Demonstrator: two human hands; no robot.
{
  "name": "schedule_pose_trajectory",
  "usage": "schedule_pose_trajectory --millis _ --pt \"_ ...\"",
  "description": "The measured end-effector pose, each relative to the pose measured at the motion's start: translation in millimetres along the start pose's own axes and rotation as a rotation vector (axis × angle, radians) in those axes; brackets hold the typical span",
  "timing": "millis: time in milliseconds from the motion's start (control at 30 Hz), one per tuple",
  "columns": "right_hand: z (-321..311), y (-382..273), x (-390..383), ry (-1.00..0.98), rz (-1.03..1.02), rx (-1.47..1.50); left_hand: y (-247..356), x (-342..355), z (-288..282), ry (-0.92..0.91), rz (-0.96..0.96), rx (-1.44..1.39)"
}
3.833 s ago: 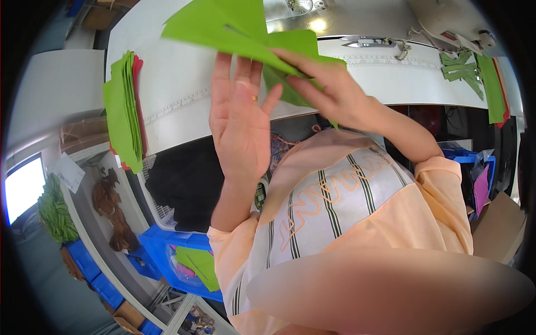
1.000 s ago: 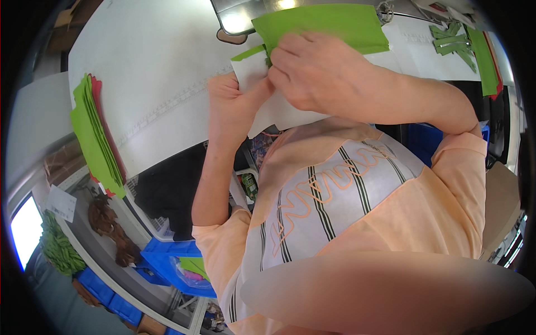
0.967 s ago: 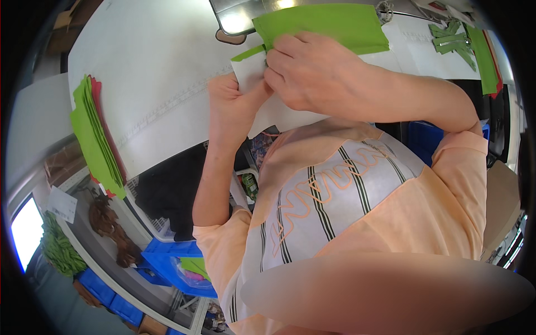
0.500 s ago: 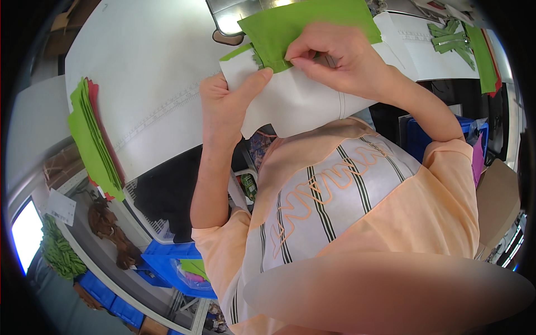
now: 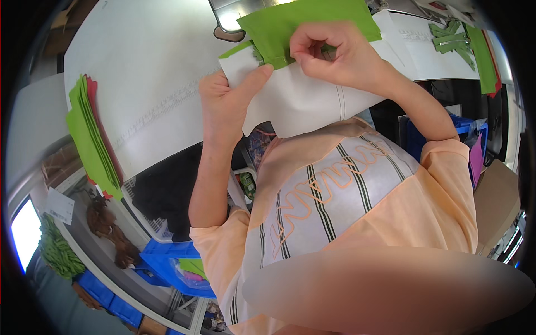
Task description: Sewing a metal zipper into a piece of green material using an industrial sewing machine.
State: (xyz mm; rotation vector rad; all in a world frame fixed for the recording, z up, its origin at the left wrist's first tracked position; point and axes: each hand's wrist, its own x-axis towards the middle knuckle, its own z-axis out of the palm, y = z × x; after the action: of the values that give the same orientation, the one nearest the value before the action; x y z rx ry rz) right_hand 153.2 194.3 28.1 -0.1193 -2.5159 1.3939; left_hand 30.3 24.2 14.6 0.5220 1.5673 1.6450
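A green fabric piece (image 5: 312, 19) lies joined to a white panel (image 5: 304, 100) with dark stitch lines, which hangs over the table's near edge. A green toothed strip, like zip tape, shows at the join. My left hand (image 5: 229, 100) is closed on the white panel near its left corner, thumb on top by the green edge. My right hand (image 5: 338, 56) is just right of that thumb, over the green fabric, with thumb and forefinger pinched together. Whatever is between those fingertips is too small to make out.
The white table (image 5: 139, 72) carries a printed ruler scale. Green and red fabric pieces (image 5: 92, 139) hang over its left edge. Several green zips (image 5: 452, 42) lie at the far right beside more green fabric (image 5: 481, 61). A metal machine plate (image 5: 229, 14) stands behind. Blue crates (image 5: 173, 265) are below.
My right hand's fingertips have moved slightly up and right from the join, and the fingers curl more. My left hand keeps its hold in nearly the same place.
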Motion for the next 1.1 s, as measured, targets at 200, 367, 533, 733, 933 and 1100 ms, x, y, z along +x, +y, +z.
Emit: schedule_pose_trajectory --millis 200,367,533,733,933,1100 --pt "6 -2 -2 0.038 0.038 0.067 0 -1 0 -0.036 -0.006 0.040" --pt "8 -8 4 0.003 0.027 -0.089 -2 -1 3 -0.038 0.055 0.052" --pt "8 -4 8 -0.070 0.003 -0.024 -2 -1 4 -0.037 0.042 0.062" --pt "8 5 6 -0.138 0.104 0.317 0 -1 2 -0.029 0.014 0.057" --pt "0 4 -3 -0.025 0.144 0.417 3 2 2 -0.004 -0.013 0.004" --pt "-1 0 -4 -0.017 0.123 0.180 4 2 2 -0.024 -0.015 0.027"
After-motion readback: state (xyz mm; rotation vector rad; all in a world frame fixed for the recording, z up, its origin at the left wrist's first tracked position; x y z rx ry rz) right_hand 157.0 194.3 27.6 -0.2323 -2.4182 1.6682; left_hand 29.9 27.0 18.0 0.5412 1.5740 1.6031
